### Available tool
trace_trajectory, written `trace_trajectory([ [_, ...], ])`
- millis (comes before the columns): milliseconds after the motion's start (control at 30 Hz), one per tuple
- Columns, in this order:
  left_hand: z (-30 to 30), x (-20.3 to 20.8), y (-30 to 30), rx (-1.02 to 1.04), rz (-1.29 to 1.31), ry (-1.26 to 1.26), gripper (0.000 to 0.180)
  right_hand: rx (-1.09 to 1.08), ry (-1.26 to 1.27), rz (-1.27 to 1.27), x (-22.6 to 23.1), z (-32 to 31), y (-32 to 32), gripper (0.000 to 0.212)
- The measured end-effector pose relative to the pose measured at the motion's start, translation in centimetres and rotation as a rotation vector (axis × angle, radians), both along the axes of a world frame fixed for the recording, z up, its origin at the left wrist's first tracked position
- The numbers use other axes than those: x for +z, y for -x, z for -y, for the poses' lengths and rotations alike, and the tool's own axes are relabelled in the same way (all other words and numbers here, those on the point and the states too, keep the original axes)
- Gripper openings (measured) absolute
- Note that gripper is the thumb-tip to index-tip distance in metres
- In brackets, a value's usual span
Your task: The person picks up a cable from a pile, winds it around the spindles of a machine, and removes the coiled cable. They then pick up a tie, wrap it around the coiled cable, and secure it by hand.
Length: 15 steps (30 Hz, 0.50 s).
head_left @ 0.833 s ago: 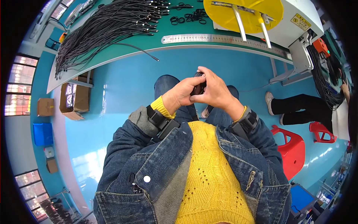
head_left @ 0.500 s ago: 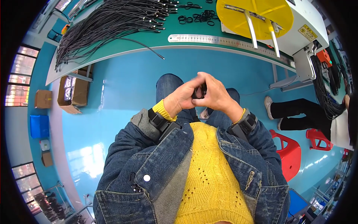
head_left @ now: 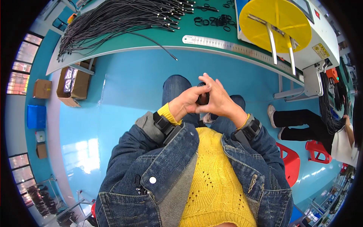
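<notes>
A small coil of black cable (head_left: 203, 98) is cupped between my two hands above my knees, mostly covered by the fingers. My left hand (head_left: 185, 101) is closed on its left side, thumb laid across the top. Around the right side curves my right hand (head_left: 220, 100), its fingertips raised and partly spread, its thumb under the coil. On the green table ahead lies a thick bundle of black cables (head_left: 124, 22) with metal plug ends. Several small black loops (head_left: 217, 20) lie to the right of the bundle.
A steel ruler (head_left: 211, 42) lies along the table's near edge. At right stands a white machine (head_left: 328, 32) with a yellow disc (head_left: 274, 28) and two metal rods. A red stool (head_left: 290, 164) and a person in black trousers (head_left: 298, 121) are to my right. An open cardboard box (head_left: 77, 85) sits at left.
The view has shifted a little, so the table and machine appear farther right. My right fingers have lifted and spread slightly around the coil; both hands stay together.
</notes>
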State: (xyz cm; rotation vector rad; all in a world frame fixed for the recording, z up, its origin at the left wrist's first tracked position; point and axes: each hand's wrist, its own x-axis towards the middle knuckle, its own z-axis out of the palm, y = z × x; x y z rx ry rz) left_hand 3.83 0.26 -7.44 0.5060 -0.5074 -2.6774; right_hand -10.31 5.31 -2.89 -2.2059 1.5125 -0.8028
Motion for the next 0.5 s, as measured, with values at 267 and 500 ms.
trace_trajectory([
  [267,1.0,1.6,-2.4,0.133,0.165,0.08,0.019,-0.36,-0.006,0.385,1.9,9.7,3.8,0.032],
  [500,2.0,4.4,-4.2,0.21,0.232,0.069,0.015,-0.36,0.416,-0.145,1.8,19.6,2.8,0.016],
])
